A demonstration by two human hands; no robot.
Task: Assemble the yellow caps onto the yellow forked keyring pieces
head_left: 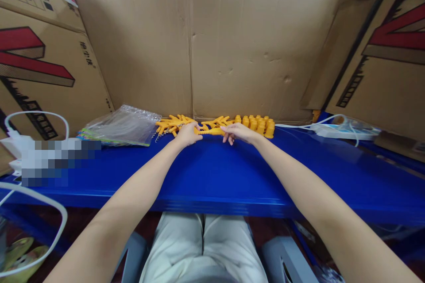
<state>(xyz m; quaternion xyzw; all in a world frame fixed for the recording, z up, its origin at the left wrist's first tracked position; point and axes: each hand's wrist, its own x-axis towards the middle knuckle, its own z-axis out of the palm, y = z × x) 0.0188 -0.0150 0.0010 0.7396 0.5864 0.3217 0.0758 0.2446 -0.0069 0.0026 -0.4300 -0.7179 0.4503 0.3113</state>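
Note:
My left hand [188,134] grips one end of a slim orange plastic piece [212,131] with a ridged, spiral-looking shaft. My right hand [238,132] pinches its other end between thumb and fingers, the lower fingers loosely curled. The piece lies level between both hands, just above the blue tabletop [219,172]. Behind my left hand is a heap of branched orange pieces [171,123], with small dark chain-like bits beside it. More branched pieces [217,121] lie behind the held one. Several bell-shaped orange pieces [255,123] stand in rows beyond my right hand.
Clear plastic bags [122,124] are stacked left of the heap. A cardboard panel [252,53] walls the back, with large cartons [33,66] at both sides. A white power strip [341,131] with cables lies at right; a white cable [63,216] loops at left.

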